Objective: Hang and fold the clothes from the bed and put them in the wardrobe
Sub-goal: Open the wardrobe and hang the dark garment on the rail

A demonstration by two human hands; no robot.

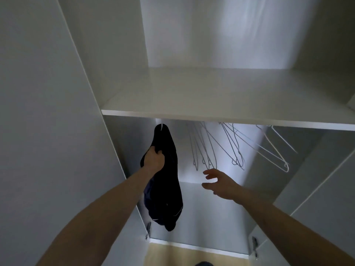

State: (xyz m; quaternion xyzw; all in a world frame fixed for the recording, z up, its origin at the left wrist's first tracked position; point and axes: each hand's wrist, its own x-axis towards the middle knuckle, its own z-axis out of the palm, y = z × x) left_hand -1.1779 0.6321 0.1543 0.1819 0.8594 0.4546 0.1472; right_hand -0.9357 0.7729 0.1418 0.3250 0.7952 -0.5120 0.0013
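Open wardrobe (115, 73), under the shelf (211, 96): left hand (154, 159) grips the dark garment (167, 189), limp and light, best held at its hanger top; right hand (221, 184) spread, holding nothing.

Bare forearms, no sleeves, bare hands (153, 159)

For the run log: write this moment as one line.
stage: hanging | left hand: grips dark garment on hanger, under shelf | right hand: open, fingers spread, holds nothing, below empty hangers
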